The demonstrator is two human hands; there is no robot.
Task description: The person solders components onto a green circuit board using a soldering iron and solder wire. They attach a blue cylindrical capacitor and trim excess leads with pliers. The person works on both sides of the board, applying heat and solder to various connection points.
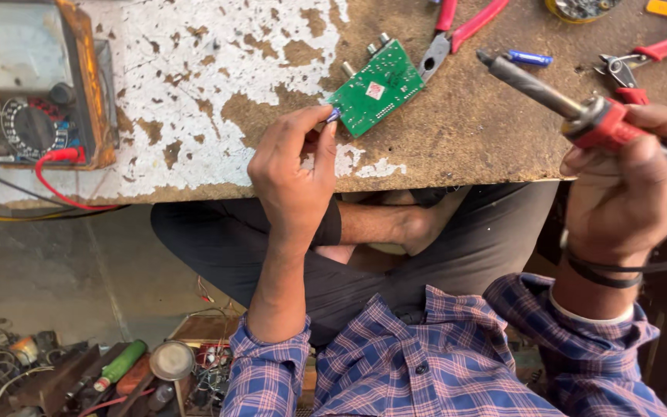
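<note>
Fingertips of my left hand pinch the near corner of the green circuit board on the worn bench; it looks light, stiff and fragile, best held by edges, while my right hand clasps the soldering iron beyond that pinch

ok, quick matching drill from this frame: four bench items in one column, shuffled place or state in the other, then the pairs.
Things:
1. green circuit board
2. soldering iron
3. analog multimeter
4. red-handled pliers

Places or states:
A. far left of the bench, red lead plugged in
B. gripped in the right hand, tip up over the bench
C. lying past the board, near the bench's far edge
D. flat on the bench at the left hand fingertips

Pairs: 1-D, 2-B, 3-A, 4-C
</note>
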